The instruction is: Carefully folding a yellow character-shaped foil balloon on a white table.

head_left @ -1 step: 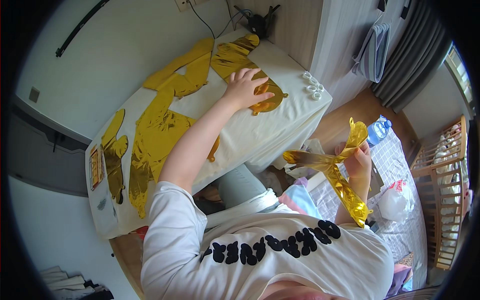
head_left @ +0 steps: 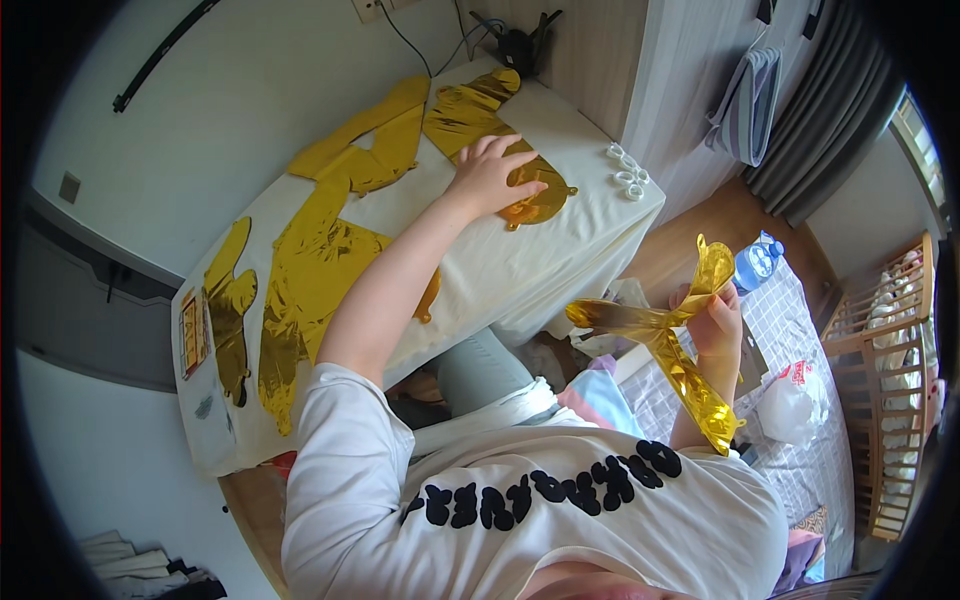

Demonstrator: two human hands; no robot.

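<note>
My left hand (head_left: 492, 180) rests with spread fingers on a flat gold foil balloon (head_left: 548, 202) near the far right of a table with a white cover (head_left: 570, 240). It grips nothing. Raised off to the right of the table, my right hand (head_left: 718, 325) pinches a Y-shaped gold foil balloon (head_left: 700, 395) near where its arms meet. The lowest arm hangs down toward my sleeve. More flat gold foil balloons (head_left: 330, 250) lie across the left and back of the table; my left forearm partly covers them.
Several small white rings (head_left: 627, 170) sit at the table's right corner. A black device with antennas (head_left: 515, 45) stands behind. To the right are a bed with a checked sheet (head_left: 790, 320), a bottle (head_left: 758, 262), a white plastic bag (head_left: 795, 408) and a wooden crib (head_left: 870, 340).
</note>
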